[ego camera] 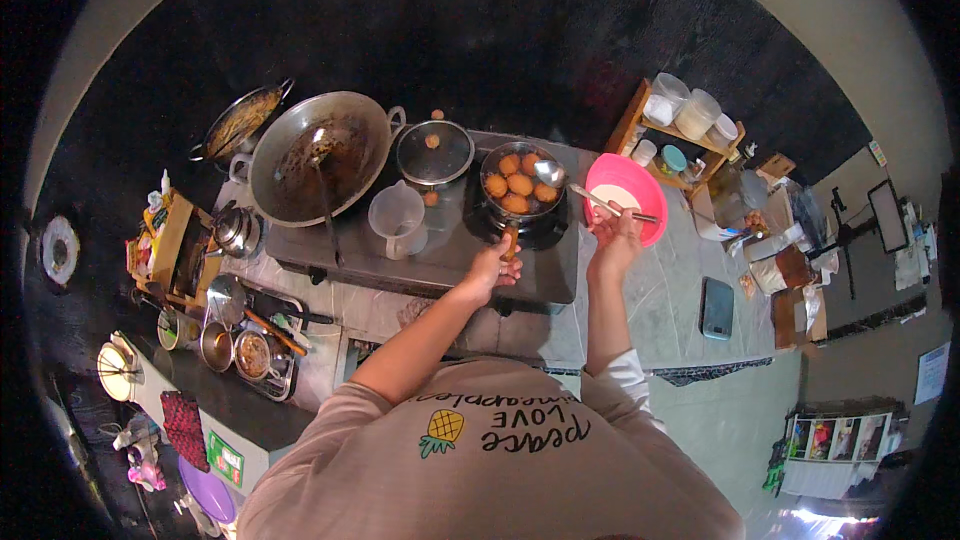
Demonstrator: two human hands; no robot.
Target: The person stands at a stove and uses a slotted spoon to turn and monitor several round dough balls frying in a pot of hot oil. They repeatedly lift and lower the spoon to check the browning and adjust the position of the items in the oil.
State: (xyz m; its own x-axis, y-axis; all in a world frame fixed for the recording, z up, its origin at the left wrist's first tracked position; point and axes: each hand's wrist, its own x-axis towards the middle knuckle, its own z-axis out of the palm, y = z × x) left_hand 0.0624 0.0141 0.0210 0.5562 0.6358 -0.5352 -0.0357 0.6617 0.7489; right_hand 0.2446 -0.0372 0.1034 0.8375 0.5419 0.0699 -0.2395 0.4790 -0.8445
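Note:
My left hand (495, 267) is closed around the wooden handle (511, 238) of a small dark pan (489, 202) on the stove. Several browned round pieces of food (519, 184) sit in the pan. Between the fingers of my right hand (616, 229) is the handle of a metal spoon (592, 199). Its shiny bowl is over the right side of the pan, and I cannot tell whether it touches the food. Below the spoon's handle stands a pink plastic bowl (651, 193) holding a pale liquid or batter (611, 195), partly covered by my hand.
Left on the stove (442, 262) are a large oily wok (300, 172) with a utensil in it, a lidded pot (435, 151) and a translucent plastic jug (396, 216). A phone (716, 307) lies on the grey counter (660, 315). A wooden rack (694, 131) with jars stands back right.

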